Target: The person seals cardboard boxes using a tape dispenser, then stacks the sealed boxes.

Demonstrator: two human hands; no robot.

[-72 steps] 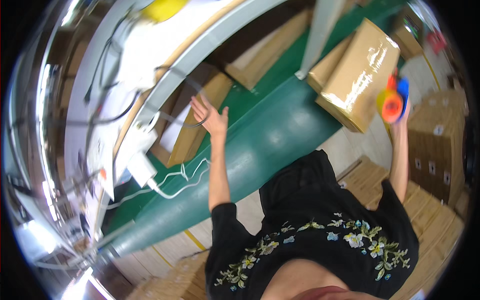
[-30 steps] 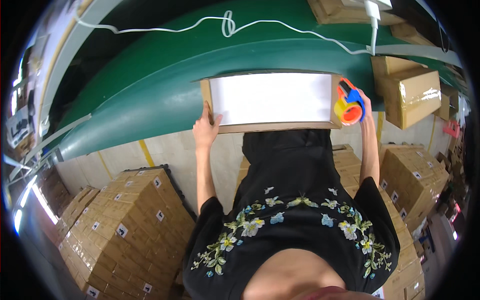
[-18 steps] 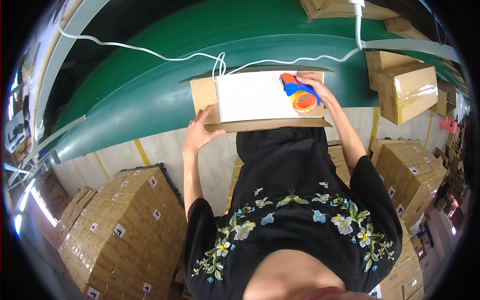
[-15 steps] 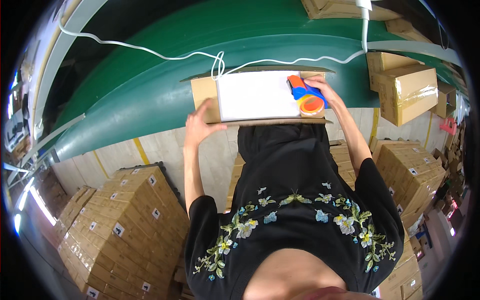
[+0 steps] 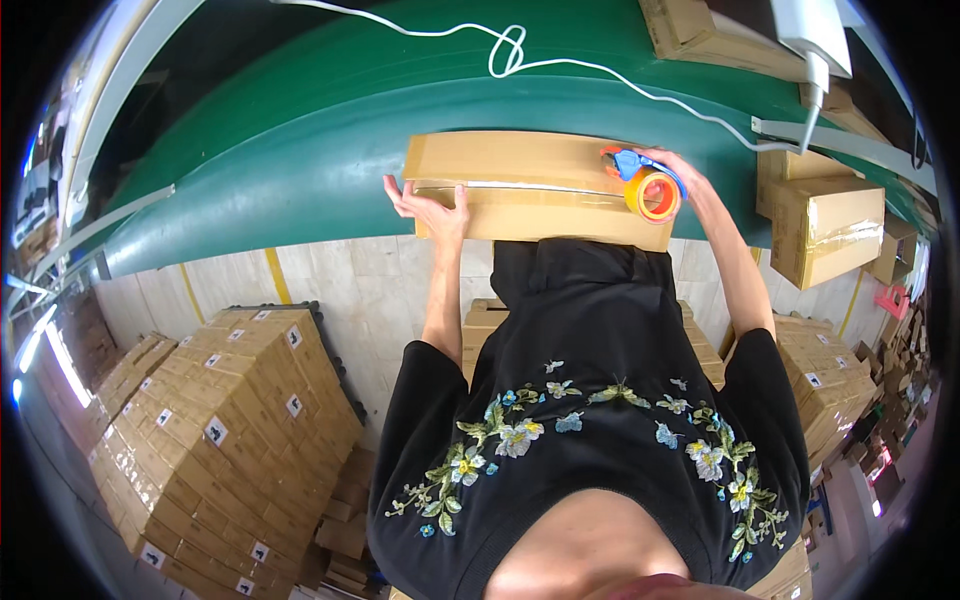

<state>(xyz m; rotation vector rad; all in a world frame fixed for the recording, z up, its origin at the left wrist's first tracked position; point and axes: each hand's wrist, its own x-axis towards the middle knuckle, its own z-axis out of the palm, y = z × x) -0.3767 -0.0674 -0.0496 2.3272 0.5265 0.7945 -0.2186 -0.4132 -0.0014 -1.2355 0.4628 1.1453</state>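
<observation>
A long cardboard box [image 5: 530, 158] lies in front of me on the green work surface. Its two long flaps are folded inward, and a narrow gap between them shows a thin strip of white. My left hand [image 5: 432, 210] is at the box's left end, its fingers spread and touching the flaps there. Over the right end, my right hand [image 5: 682, 176] grips a tape dispenser [image 5: 630, 163], blue and orange, with a yellow-orange roll of tape [image 5: 654, 195] on it. Part of the right-hand fingers is hidden behind the dispenser.
A white cable [image 5: 620, 82] runs across the green surface [image 5: 300, 150] beyond the box to a white adapter [image 5: 810, 35]. Cardboard boxes [image 5: 828, 232] stand at the right. Stacked cartons [image 5: 230, 420] fill the floor at the lower left, with more [image 5: 815, 370] behind on the right.
Both long flaps, upright before, now lie folded over the white contents. My left hand has moved right onto the flaps. The dispenser remains in my right hand. The whole view has shifted somewhat.
</observation>
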